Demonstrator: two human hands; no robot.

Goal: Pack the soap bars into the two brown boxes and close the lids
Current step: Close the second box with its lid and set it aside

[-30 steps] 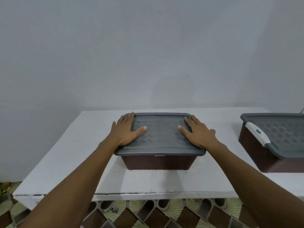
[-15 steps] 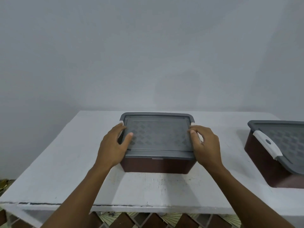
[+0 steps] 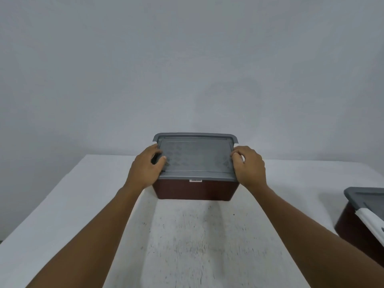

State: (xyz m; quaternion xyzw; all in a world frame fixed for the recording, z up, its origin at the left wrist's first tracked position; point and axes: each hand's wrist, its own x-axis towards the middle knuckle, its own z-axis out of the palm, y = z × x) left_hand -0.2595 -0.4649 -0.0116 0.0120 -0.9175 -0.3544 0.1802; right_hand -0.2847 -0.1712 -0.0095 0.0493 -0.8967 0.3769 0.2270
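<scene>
Left hand (image 3: 145, 169) and right hand (image 3: 249, 167) each grip a side edge of the grey lid (image 3: 197, 161) on the brown box (image 3: 195, 190), mid-counter (image 3: 62, 204), thumbs on top; second brown box (image 3: 351, 223), lidded, well apart at right.

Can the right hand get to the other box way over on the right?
Probably yes. Nothing shows on the table between the right hand and the other box, so the way looks free. But the hand grips the middle box and would have to let go first.
</scene>
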